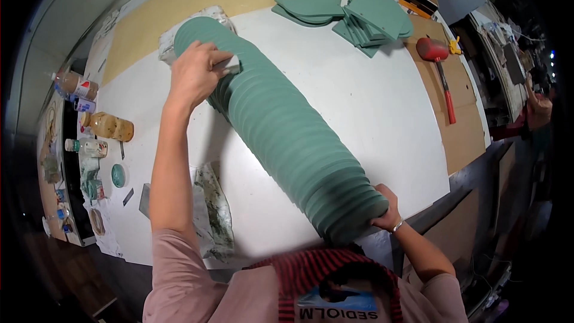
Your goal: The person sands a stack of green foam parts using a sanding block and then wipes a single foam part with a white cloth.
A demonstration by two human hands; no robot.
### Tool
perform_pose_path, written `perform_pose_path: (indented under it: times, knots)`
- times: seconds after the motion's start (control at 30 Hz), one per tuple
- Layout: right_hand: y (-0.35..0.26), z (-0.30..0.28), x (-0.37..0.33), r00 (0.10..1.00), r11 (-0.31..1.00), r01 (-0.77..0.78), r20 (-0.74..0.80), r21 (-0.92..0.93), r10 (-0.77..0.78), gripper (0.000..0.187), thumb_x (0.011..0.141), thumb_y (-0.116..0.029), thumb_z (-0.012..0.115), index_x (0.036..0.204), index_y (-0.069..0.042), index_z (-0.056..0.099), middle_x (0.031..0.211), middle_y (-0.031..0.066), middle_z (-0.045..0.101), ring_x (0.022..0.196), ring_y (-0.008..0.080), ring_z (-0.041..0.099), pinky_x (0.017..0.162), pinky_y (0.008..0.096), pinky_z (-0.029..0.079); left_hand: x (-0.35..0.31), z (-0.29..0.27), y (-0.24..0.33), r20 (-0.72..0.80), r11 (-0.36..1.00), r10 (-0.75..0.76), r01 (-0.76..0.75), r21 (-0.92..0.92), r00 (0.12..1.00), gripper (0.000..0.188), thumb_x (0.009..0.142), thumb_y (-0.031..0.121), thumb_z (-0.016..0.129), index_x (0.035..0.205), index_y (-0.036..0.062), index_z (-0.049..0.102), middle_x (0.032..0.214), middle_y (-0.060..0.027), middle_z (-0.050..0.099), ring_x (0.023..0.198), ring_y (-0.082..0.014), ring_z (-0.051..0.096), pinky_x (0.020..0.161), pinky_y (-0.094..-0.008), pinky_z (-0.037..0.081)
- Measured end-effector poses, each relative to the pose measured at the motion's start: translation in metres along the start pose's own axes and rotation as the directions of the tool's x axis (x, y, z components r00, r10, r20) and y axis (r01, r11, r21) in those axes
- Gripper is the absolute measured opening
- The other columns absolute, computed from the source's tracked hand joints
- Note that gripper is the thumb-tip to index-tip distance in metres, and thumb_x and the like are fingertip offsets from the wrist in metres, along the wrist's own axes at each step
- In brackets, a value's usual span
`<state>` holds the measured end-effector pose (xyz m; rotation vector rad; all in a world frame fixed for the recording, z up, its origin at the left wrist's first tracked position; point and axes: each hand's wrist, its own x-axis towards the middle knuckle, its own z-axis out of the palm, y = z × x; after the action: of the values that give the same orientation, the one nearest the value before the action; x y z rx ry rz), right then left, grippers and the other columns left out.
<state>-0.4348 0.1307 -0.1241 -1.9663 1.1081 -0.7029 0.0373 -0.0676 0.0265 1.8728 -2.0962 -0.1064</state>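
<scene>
A long ribbed stack of green foam discs (287, 125) lies on its side across the white tabletop (371, 101), running from the far left toward me. My left hand (194, 72) presses a small grey-white block (230, 64) against the stack's far end. My right hand (387, 209) grips the near end of the stack at the table's front edge, a bracelet on its wrist.
Loose green foam pieces (344, 12) are piled at the back. A red mallet (439, 66) lies at the right on brown board. Bottles and jars (101, 125) stand at the left. Stained rags (212, 209) lie near my left arm. Another person's hand (538, 107) shows at the right edge.
</scene>
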Motion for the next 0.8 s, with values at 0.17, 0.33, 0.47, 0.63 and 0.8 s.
perform_pose_path:
  times: [0.17, 0.33, 0.47, 0.63, 0.8]
  knots:
    - [0.004, 0.003, 0.0, 0.999, 0.998, 0.052, 0.012, 0.043, -0.052, 0.084, 0.074, -0.067, 0.069, 0.122, 0.002, 0.065, 0.117, 0.0198, 0.068, 0.091, 0.0373, 0.064, 0.081, 0.045, 0.051, 0.014, 0.021, 0.028, -0.119, 0.989, 0.147, -0.148, 0.002, 0.982, 0.03, 0.076, 0.011, 0.074, 0.105, 0.017, 0.077, 0.09, -0.0032, 0.065, 0.094, -0.0262, 0.058, 0.082, -0.0403, 0.05]
    - [0.003, 0.0, -0.003, 1.0, 1.0, 0.008, -0.008, 0.014, -0.008, 0.085, 0.074, -0.067, 0.07, 0.123, 0.002, 0.064, 0.117, 0.02, 0.068, 0.091, 0.0375, 0.064, 0.082, 0.0455, 0.051, 0.008, 0.001, -0.004, -0.026, 0.989, 0.046, -0.041, 0.142, 0.999, 0.028, 0.077, 0.011, 0.074, 0.104, 0.0168, 0.078, 0.086, -0.0036, 0.064, 0.092, -0.0255, 0.058, 0.082, -0.0408, 0.05]
    - [0.004, 0.0, 0.001, 0.997, 0.996, 0.075, 0.018, -0.039, -0.074, 0.085, 0.074, -0.067, 0.07, 0.124, 0.001, 0.064, 0.117, 0.0201, 0.068, 0.09, 0.0374, 0.064, 0.082, 0.0457, 0.051, 0.002, 0.014, -0.004, -0.093, 0.993, -0.114, 0.116, 0.019, 0.989, 0.026, 0.078, 0.015, 0.075, 0.104, 0.0162, 0.078, 0.09, -0.0033, 0.067, 0.092, -0.0257, 0.058, 0.082, -0.0391, 0.05]
    - [0.006, 0.001, -0.006, 1.0, 1.0, 0.001, 0.019, 0.01, -0.002, 0.086, 0.072, -0.067, 0.072, 0.122, 0.001, 0.064, 0.118, 0.0196, 0.067, 0.091, 0.0373, 0.064, 0.082, 0.0458, 0.051, 0.019, 0.014, 0.009, -0.142, 0.999, 0.032, -0.031, 0.011, 0.989, 0.026, 0.078, 0.016, 0.076, 0.104, 0.016, 0.077, 0.095, -0.0033, 0.068, 0.094, -0.0269, 0.059, 0.082, -0.0389, 0.05]
    - [0.002, -0.002, 0.0, 0.998, 0.999, 0.05, 0.024, -0.006, -0.05, 0.083, 0.072, -0.064, 0.073, 0.121, 0.002, 0.064, 0.118, 0.0205, 0.067, 0.091, 0.0374, 0.064, 0.081, 0.0452, 0.051, 0.011, 0.007, 0.0, 0.026, 0.994, -0.106, 0.105, 0.038, 0.994, 0.025, 0.078, 0.016, 0.075, 0.103, 0.0159, 0.077, 0.097, -0.0029, 0.069, 0.095, -0.0277, 0.06, 0.083, -0.0397, 0.05]
